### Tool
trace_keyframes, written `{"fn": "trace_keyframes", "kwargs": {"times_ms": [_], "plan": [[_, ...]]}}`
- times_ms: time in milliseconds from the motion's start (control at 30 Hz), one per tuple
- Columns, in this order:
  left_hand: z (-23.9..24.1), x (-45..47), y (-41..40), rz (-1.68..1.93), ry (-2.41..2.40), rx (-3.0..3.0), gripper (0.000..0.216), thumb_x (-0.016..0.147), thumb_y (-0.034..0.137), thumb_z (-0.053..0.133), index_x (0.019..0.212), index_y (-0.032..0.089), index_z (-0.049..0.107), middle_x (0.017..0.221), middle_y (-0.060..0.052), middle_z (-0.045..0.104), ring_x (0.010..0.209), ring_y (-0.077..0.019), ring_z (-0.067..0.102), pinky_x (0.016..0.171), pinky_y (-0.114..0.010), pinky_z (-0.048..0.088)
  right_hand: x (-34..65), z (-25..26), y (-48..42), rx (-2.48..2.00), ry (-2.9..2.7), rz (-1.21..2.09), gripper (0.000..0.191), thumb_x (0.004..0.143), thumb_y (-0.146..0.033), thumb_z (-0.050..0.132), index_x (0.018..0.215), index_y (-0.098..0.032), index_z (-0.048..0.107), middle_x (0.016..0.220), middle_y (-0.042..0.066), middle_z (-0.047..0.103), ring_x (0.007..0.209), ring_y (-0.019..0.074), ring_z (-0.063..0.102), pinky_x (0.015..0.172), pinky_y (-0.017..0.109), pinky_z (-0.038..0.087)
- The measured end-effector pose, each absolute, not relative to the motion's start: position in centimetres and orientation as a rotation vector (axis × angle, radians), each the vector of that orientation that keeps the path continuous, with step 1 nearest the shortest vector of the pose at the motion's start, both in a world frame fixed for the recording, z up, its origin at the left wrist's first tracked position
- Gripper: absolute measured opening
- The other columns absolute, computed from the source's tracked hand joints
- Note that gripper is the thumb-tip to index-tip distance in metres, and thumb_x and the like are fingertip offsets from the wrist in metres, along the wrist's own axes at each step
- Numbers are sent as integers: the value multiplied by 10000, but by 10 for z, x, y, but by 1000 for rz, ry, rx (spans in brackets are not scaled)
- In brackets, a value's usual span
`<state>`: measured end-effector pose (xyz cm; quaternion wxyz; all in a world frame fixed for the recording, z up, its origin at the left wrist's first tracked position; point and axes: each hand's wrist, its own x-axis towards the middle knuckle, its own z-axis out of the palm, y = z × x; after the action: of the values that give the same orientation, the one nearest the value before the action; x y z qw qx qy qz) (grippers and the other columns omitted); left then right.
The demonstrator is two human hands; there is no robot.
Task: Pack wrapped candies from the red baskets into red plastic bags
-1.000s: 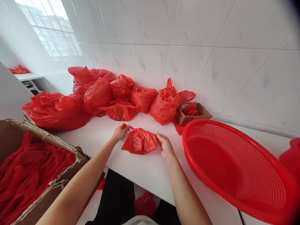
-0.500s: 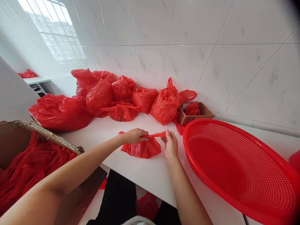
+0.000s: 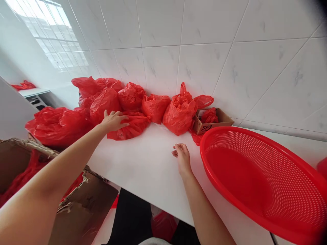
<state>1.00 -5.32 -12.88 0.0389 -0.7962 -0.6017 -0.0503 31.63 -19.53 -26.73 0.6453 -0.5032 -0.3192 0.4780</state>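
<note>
Resting now against the heap at the back of the white desk (image 3: pixel 153 163), the small knotted red plastic bag (image 3: pixel 130 126) is no longer in front of me, where both hands were pulling its handles a second ago. My left hand (image 3: pixel 113 120) lies flat on top of it, fingers spread and loose, pressing rather than gripping; I cannot tell whether a fingertip is hooked in the plastic. My right hand (image 3: pixel 182 154) has let go and hovers just above the bare desk, fingers half curled, holding nothing. I take this to mean that the tying is finished and this bag has joined the others.

Around it sits the row of filled red plastic bags (image 3: pixel 155 107) along the white tiled wall (image 3: pixel 204 61), with a larger flat red bag (image 3: pixel 57 124) to the left, touching the row. At the row's right end stands a small open cardboard box (image 3: pixel 212 124) with red plastic inside. Near my right hand lies the big red perforated plastic basin (image 3: pixel 258 180), tilted and empty. At my left elbow is the torn brown cardboard carton (image 3: pixel 84 200) with more red material in it.
</note>
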Motion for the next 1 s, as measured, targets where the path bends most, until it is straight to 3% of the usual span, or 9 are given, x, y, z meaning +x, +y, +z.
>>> {"fn": "trace_keyframes", "kwargs": {"times_ms": [67,200,533,633,733,800,867,933,1000], "plan": [[-138,15,-60,-257,-1799,-2352,510,935,473,454,1301,141,576,1394,-170,481,1330,-420,330,1040,-733,15,316,-269,-193,-1168,-743,1073,238,792,-433,607,813,-217,510,926,-13,586,687,110,586,757,307,484],[-163,52,-84,-410,-1630,-2341,482,989,427,361,1362,168,522,1464,-149,399,1370,-388,290,1094,-691,4,308,-266,-190,-1195,-779,1017,222,780,-425,586,788,-221,498,875,-17,580,646,114,572,694,294,484],[-223,168,-154,-1036,-1270,-2599,361,954,417,471,1263,251,558,1365,-128,517,1233,-321,490,1078,-598,280,322,-169,-332,-815,-1568,474,96,887,-246,554,968,-261,603,871,23,653,769,167,602,716,304,514],[-238,176,-186,-1271,-1562,-2685,381,936,450,479,1264,271,553,1371,-123,504,1203,-313,514,871,-452,494,398,-162,-375,-1023,-1525,7,190,844,-219,629,1022,-287,626,929,42,671,837,205,622,719,337,514],[-256,165,-219,-1415,-1925,-2718,422,907,505,491,1265,289,543,1382,-109,495,1263,-320,479,576,-302,504,523,-167,-398,-1491,-855,-558,180,861,-304,634,1031,-244,648,1018,97,664,958,242,624,819,403,476],[-267,149,-235,-1448,-2021,-2711,425,871,540,520,1213,293,572,1355,-98,518,1295,-329,457,541,-298,497,617,-177,-412,-1851,-649,-756,411,735,-402,751,1080,-195,663,1175,193,616,1220,344,498,950,504,374],[-276,129,-245,-1486,-2098,-2641,437,836,572,542,1183,310,591,1349,-79,532,1297,-342,460,569,-321,512,704,-191,-427,-2218,-361,-582,612,518,-478,875,1017,-176,692,1391,296,417,1347,460,320,915,590,306],[-280,113,-248,-1531,-2220,-2559,472,804,600,564,1182,320,599,1352,-63,543,1286,-351,478,678,-365,546,769,-209,-441,-2379,-56,-332,577,364,-476,921,819,-197,702,1426,293,347,1326,512,293,774,580,325],[-278,105,-249,-1592,-2346,-2518,505,773,627,586,1164,309,611,1334,-56,563,1279,-350,491,867,-430,536,807,-230,-449,-2342,7,-261,473,382,-504,903,619,-194,635,1389,265,350,1220,456,432,655,496,336]]}}
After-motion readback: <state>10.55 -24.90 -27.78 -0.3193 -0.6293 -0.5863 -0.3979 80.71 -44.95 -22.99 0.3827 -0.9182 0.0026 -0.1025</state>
